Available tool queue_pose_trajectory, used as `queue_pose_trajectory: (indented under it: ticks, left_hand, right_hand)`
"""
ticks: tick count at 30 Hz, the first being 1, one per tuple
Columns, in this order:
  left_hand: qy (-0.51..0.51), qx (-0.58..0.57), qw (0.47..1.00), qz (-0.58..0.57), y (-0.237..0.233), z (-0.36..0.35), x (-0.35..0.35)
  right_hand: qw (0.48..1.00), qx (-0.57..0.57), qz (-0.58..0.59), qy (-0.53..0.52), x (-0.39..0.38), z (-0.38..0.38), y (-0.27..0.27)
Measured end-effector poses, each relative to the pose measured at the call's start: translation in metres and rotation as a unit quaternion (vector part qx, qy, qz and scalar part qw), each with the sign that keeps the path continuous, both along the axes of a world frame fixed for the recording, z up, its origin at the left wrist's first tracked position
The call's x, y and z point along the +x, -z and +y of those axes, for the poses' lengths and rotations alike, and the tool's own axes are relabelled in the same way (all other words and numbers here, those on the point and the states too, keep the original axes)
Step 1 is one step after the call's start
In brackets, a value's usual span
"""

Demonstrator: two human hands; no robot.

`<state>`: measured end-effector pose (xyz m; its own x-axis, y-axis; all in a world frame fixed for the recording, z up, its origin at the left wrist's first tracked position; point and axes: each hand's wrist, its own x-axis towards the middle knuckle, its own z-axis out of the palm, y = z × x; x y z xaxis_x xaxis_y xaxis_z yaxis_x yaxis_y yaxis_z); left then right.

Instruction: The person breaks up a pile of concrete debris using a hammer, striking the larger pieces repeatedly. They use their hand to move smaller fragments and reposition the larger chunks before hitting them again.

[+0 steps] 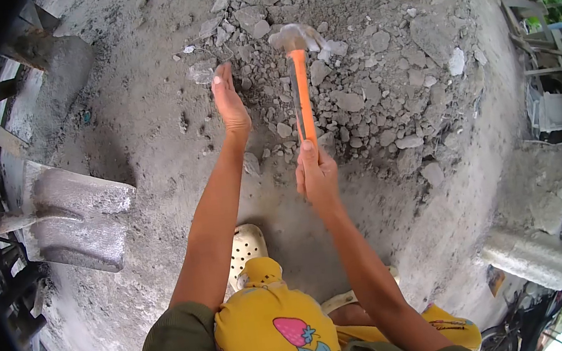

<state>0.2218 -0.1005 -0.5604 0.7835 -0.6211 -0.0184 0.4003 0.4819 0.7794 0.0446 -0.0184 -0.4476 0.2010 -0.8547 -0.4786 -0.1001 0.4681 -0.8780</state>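
An orange and black handled hammer (pixel 304 92) is gripped near the lower end of its handle by my right hand (pixel 317 174). Its metal head is raised over broken grey rubble (pixel 349 100) and looks slightly blurred. To the left of the hammer, my left hand (pixel 229 105) is held edge-on with its fingers stretched out. Those fingertips are beside a pale grey chunk (pixel 202 71); whether they touch it cannot be made out. Nothing shows in the left palm.
A shovel blade (pixel 79 213) lies at the left, with another metal blade (pixel 68 68) above it. A concrete-like cylinder (pixel 529 256) is at the lower right. My pale clog (pixel 246 246) stands on the dusty ground below the rubble.
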Motion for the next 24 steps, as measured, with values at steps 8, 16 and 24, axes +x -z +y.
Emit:
queue_pose_trajectory:
  ticks: [8,16,24]
  left_hand:
    - [-0.034,0.049,0.998,-0.029,-0.011,0.010,-0.004]
    - [-0.057,0.006,0.996,-0.062,-0.023,0.016,0.009]
    - [-0.041,0.093,0.982,-0.157,-0.034,0.071,0.002]
  right_hand:
    - [0.976,-0.005,0.179,-0.122,0.000,-0.003,0.049]
    - [0.968,-0.180,0.155,-0.078,0.004,0.017,0.003]
    - [0.963,-0.041,0.216,-0.158,-0.002,0.014,0.030]
